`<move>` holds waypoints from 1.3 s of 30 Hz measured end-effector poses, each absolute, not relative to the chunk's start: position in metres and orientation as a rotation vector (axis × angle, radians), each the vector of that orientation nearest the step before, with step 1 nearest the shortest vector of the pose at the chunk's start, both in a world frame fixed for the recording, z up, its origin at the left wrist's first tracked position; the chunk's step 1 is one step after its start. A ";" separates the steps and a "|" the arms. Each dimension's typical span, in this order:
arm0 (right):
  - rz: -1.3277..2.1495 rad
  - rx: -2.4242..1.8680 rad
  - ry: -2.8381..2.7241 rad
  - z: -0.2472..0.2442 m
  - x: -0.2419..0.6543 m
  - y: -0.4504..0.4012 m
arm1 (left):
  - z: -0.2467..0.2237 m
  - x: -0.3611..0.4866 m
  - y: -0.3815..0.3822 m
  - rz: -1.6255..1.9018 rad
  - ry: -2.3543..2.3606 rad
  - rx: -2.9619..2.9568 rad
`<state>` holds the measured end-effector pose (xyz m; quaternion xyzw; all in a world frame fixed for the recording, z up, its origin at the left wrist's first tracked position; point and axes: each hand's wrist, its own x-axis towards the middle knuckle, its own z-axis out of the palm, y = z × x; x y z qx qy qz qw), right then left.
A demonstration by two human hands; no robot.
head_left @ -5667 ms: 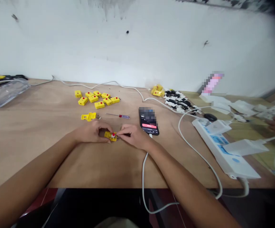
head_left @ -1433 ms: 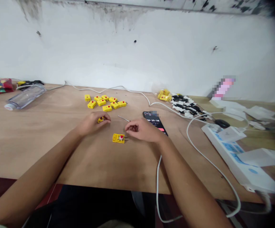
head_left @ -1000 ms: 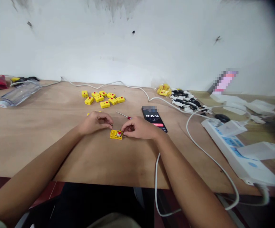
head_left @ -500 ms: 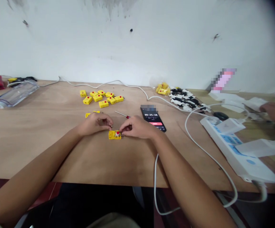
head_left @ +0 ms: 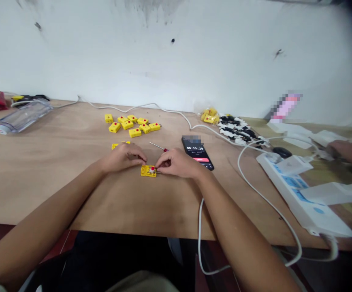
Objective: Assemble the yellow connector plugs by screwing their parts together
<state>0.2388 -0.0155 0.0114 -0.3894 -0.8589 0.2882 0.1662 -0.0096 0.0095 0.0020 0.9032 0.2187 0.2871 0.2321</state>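
An open yellow connector (head_left: 148, 170) lies flat on the table in front of me, its inside facing up. A white piece with a red dot sits in its right half, and a thin pin sticks out to the right. My right hand (head_left: 177, 163) pinches the connector at its right end. The fingers of my left hand (head_left: 124, 158) are pressed together at its upper left edge; whatever they hold is too small to make out. Behind my left hand another yellow part (head_left: 116, 146) is partly hidden. A screwdriver (head_left: 157, 146) with a red handle lies beyond my right hand.
Several yellow connectors (head_left: 135, 132) with red dots lie farther back. A phone (head_left: 197, 153) showing a timer is right of my hand. Bagged yellow parts (head_left: 210, 116), black-and-white pieces (head_left: 238, 130), a power strip (head_left: 303, 198), looping white cable (head_left: 254, 188) and another person's hand (head_left: 350, 152) are rightward. A clear bottle (head_left: 25, 117) lies left.
My left fingertips have come down a little onto the connector's upper edge. My right hand keeps its hold. The whole view has shifted slightly.
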 end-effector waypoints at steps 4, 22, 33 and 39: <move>0.822 -1.104 -2.445 0.010 0.239 -0.015 | 0.001 -0.009 0.011 0.728 0.520 2.503; 0.790 -0.995 -2.448 0.007 0.238 -0.014 | -0.001 -0.002 0.007 0.590 0.567 2.450; 0.789 -1.014 -2.449 0.008 0.238 -0.014 | -0.001 -0.005 0.009 0.581 0.548 2.473; 0.798 -1.008 -2.440 0.008 0.238 -0.014 | 0.004 -0.002 0.006 0.582 0.544 2.508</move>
